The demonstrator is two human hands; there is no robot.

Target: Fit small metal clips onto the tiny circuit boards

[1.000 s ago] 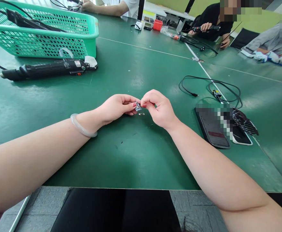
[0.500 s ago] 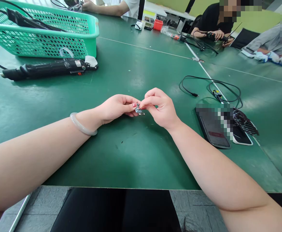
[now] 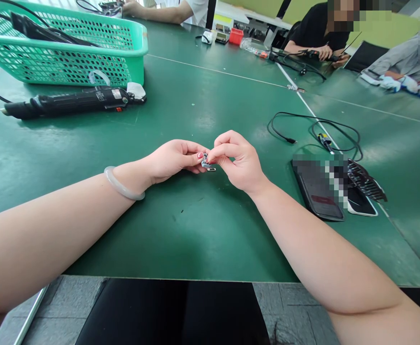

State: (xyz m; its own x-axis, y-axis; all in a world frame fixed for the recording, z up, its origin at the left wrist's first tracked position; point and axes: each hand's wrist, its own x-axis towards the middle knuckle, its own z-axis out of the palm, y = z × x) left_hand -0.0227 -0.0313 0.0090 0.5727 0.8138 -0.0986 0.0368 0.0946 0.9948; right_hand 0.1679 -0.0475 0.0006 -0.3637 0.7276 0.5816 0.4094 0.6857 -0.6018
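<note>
My left hand (image 3: 177, 158) is closed, its thumb and fingers pinching a small grey and silver part (image 3: 205, 163) that looks like a tiny metal or electronic piece; its exact kind is too small to tell. Thumb and forefinger of my right hand (image 3: 237, 160) are pinched at the right side of the same part, and whatever lies between those fingertips is hidden. Just below the part shows a small flat piece with a dark centre and light rim (image 3: 212, 169); I cannot tell whether it lies on the green table (image 3: 210, 230) or hangs from the part.
A black electric screwdriver (image 3: 76, 101) lies before a green plastic basket (image 3: 134, 62) at the left. To the right are a dark phone (image 3: 318, 191), a second phone (image 3: 364, 203), a black hair claw (image 3: 366, 179) and a coiled cable (image 3: 354, 136). Other people sit across the table.
Almost nothing differs. Both hands stay pinched at the small part, which is tilted very slightly; the view has shifted a little.
</note>
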